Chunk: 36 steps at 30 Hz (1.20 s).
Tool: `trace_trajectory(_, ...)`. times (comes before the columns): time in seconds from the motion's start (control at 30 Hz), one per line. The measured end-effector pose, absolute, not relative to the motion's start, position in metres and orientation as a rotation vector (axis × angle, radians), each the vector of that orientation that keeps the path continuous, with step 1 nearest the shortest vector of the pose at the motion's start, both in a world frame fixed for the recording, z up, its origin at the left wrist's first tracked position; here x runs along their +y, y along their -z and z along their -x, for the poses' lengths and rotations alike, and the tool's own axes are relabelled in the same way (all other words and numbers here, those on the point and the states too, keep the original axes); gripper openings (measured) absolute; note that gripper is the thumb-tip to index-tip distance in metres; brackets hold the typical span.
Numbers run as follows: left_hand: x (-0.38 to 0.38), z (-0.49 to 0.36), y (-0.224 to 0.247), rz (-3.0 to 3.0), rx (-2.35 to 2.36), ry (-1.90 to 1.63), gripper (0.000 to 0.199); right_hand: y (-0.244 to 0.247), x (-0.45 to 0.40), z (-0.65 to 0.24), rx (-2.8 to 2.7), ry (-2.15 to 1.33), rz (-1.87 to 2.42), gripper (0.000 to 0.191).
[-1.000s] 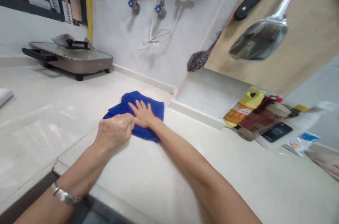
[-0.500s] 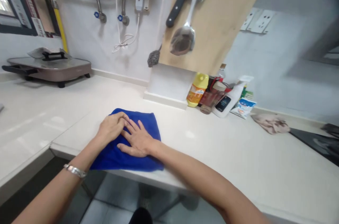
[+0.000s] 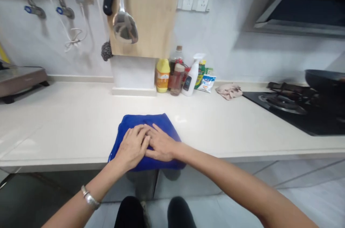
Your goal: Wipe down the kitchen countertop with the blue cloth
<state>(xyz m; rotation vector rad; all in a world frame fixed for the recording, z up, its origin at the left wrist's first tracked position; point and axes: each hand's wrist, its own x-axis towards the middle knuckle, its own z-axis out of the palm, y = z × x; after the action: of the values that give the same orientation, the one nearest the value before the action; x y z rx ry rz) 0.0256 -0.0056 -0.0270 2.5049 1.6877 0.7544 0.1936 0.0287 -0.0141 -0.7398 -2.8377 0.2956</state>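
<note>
A blue cloth [image 3: 167, 124] lies spread on the white countertop, its near edge hanging slightly over the front. My left hand [image 3: 134, 146] rests on its left part, fingers stretched out and partly covering the fingertips of my right hand. Palm down, my right hand [image 3: 161, 144] presses on the middle of the cloth with its fingers extended. The hands touch each other, and neither grasps the cloth visibly. A silver bracelet [image 3: 90, 198] is on my left wrist.
Along the wall stand a yellow bottle [image 3: 162, 77], a white spray bottle [image 3: 191, 78] and a small packet [image 3: 207, 83]. A crumpled rag [image 3: 229, 91] lies beside the black gas stove [image 3: 291, 113]. An electric pan [image 3: 21, 80] sits left. A ladle [image 3: 125, 26] hangs above.
Both hands and the cloth have moved right along the counter. My left hand has flattened out over the right fingers. The view has turned right, bringing the stove into sight.
</note>
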Motion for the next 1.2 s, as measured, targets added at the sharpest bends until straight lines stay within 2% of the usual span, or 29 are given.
trace_trajectory(0.43,0.051,-0.139,0.02,-2.649,1.198,-0.358,0.064,0.028,0.042,-0.32,-2.657,-0.149,1.028,0.071)
trace_trajectory(0.77,0.106,-0.151,0.02,-2.696,1.122,-0.379,0.065,0.033,0.086,-0.327,-2.551,-0.11,1.107,0.068)
trace_trajectory(0.83,0.111,-0.151,0.02,-2.684,1.121,-0.387,0.064,0.032,0.087,-0.326,-2.478,-0.057,1.098,0.062)
trace_trajectory(0.93,0.108,-0.151,0.021,-2.661,1.185,-0.394,0.065,0.032,0.08,-0.333,-2.296,0.104,1.125,0.041)
trace_trajectory(1.0,0.103,-0.149,0.022,-2.663,1.251,-0.352,0.067,0.034,0.072,-0.343,-2.207,0.183,1.211,0.036)
trace_trajectory(1.2,0.09,-0.143,0.021,-2.681,1.305,-0.268,0.069,0.041,0.05,-0.374,-2.378,0.059,1.44,0.054)
